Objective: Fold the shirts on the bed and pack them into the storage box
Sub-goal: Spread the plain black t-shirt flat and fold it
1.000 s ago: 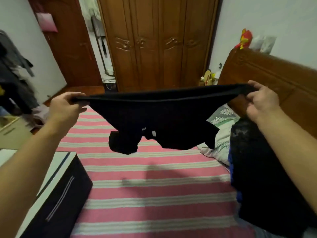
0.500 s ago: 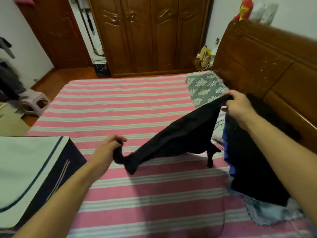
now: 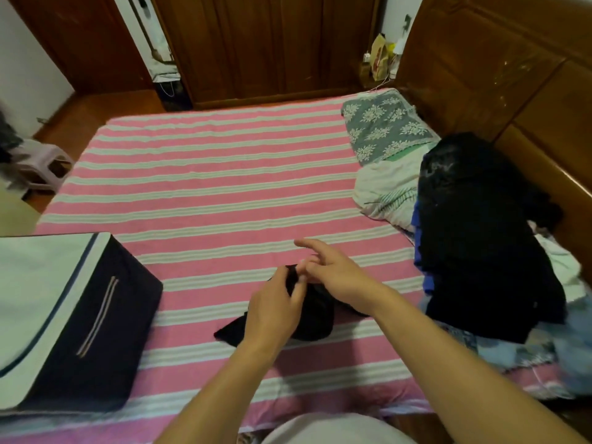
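A black shirt (image 3: 315,318) lies bunched on the pink striped bed (image 3: 208,193) in front of me. My left hand (image 3: 272,315) is over it, fingers curled and pinching a raised fold of the cloth. My right hand (image 3: 336,274) meets it at that fold from the right. Its index finger points straight out and its other fingers are bent at the fabric; whether they pinch it is hidden. The navy storage box (image 3: 96,315) with a white lid stands on the bed at the left. A pile of dark clothes (image 3: 480,238) sits to the right.
A grey floral pillow (image 3: 384,126) and a white quilt (image 3: 387,190) lie by the wooden headboard (image 3: 499,68) at the right. A brown wardrobe (image 3: 266,43) stands beyond the bed's far edge. A small plastic stool (image 3: 41,165) is on the floor at the left.
The shirt, held stretched in the air between both hands, has come down onto the bed. My hands have moved together over it and my view has tilted downward.
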`<state>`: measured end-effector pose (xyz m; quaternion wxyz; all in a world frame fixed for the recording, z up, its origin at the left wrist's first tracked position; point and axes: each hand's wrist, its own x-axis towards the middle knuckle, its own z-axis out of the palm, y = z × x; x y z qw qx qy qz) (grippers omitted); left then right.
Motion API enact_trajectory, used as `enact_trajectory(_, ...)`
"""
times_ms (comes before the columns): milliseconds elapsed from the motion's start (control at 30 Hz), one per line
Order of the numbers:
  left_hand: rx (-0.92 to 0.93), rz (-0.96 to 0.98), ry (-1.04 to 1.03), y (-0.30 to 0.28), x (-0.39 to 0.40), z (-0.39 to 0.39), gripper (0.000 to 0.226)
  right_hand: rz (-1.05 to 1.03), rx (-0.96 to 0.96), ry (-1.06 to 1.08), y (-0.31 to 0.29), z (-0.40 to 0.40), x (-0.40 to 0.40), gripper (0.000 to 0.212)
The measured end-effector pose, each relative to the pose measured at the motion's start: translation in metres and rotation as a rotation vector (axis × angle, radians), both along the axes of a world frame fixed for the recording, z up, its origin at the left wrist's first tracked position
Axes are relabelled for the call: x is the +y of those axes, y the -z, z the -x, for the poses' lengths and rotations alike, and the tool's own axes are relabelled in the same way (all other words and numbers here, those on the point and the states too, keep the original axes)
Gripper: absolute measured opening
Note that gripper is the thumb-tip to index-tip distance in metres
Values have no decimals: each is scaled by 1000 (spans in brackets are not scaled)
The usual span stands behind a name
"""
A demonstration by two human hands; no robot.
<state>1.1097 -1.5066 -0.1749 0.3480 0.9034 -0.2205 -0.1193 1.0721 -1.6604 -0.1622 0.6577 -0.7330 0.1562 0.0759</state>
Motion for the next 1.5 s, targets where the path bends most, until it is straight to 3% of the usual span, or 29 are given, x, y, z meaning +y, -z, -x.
enact_trajectory(67, 155, 93, -105, 5, 0, -10, 23, -203, 15, 83, 8, 5, 5, 48)
enact_trajectory(100, 329, 220, -244, 1, -4, -13, 28, -145, 13, 147, 14, 9, 9, 46)
enact_trajectory(200, 862, 545, -591, -11, -11, -15, 31, 289, 3, 492, 37, 34, 30, 26)
enact_trajectory(233, 962, 600, -608, -13, -12, -15, 33, 313, -18, 554, 43, 43, 38, 21)
enact_trajectory(300, 1086, 668, -560, -16, -14, -9, 37, 128, -30, 526, 42, 52, 53, 20)
enact_trajectory(367, 1124, 674, -534, -19, -19, 4, 33, -51, 45, 427, 36, 49, 60, 39)
enact_trajectory(467, 1123, 708, -500, -15, -27, 22, 28, 7, 106, 438, 36, 42, 56, 64)
enact_trajectory(600, 1116, 656, -495, 0, -22, 21, 24, 137, 173, 431, 57, 48, 45, 17)
enact_trajectory(633, 1077, 657, -561, 4, -16, 13, 21, 181, 212, 443, 69, 53, 38, 18)
enact_trajectory(767, 946, 925, -953, 39, 54, -57, 21, 532, 502, 442, 116, 100, -25, 23)
enact_trajectory(867, 831, 1041, -1277, 69, 119, -86, 34, 957, 520, 427, 134, 155, -78, 23)
enact_trajectory(933, 864, 987, -1389, 97, 147, -75, 28, 1158, 497, 341, 143, 179, -88, 30)
enact_trajectory(1000, 967, 884, -1423, 133, 165, -47, 35, 1213, 550, 277, 159, 191, -81, 30)
enact_trajectory(1067, 1007, 747, -1540, 172, 183, -18, 47, 1088, 756, 150, 179, 198, -65, 19)
enact_trajectory(1133, 1076, 653, -1550, 191, 195, 3, 47, 809, 1068, 39, 201, 219, -55, 10)
enact_trajectory(1167, 1051, 559, -1541, 187, 195, 11, 46, 603, 1221, 0, 207, 230, -53, 18)
enact_trajectory(1233, 1040, 506, -1522, 189, 204, 0, 47, 74, 1333, 344, 200, 241, -44, 38)
enact_trajectory(1300, 1005, 554, -1471, 187, 201, -29, 50, -193, 1208, 642, 184, 223, -49, 32)
enact_trajectory(1367, 975, 651, -1331, 162, 178, -80, 43, -236, 922, 866, 153, 167, -69, 20)
enact_trajectory(1500, 822, 1007, -959, 4, 90, -195, 35, -464, 269, 1040, 31, 17, -152, 30)
